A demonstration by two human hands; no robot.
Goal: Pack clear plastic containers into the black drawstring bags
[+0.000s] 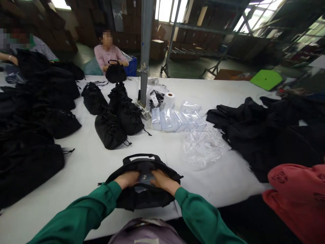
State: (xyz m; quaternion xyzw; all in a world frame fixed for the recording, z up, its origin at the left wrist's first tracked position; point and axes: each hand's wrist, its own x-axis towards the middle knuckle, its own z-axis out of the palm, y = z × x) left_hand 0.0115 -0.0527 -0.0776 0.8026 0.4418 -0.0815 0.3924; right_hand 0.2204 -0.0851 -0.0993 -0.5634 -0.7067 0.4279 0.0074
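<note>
Right in front of me on the table is a black drawstring bag [149,200] with its mouth spread wide and a carrying handle at its far side. Both hands reach into it. My left hand [130,178] is inside the left part of the opening, its fingertips hidden in the dark fabric. Opposite it, my right hand [161,179] is inside the right part, with fingers stretched out and apart. Between the hands lies something clear and shiny, like a plastic sheet or packet [144,178]; how far the fingers touch it I cannot tell.
Filled black bags [110,130] stand beyond, with a larger pile [27,159] at left. Clear plastic packets [175,119], a white roll [169,100], crumpled plastic [203,145] and a metal post [146,51] are mid-table. Black cloth [269,132] lies right. Two people work opposite.
</note>
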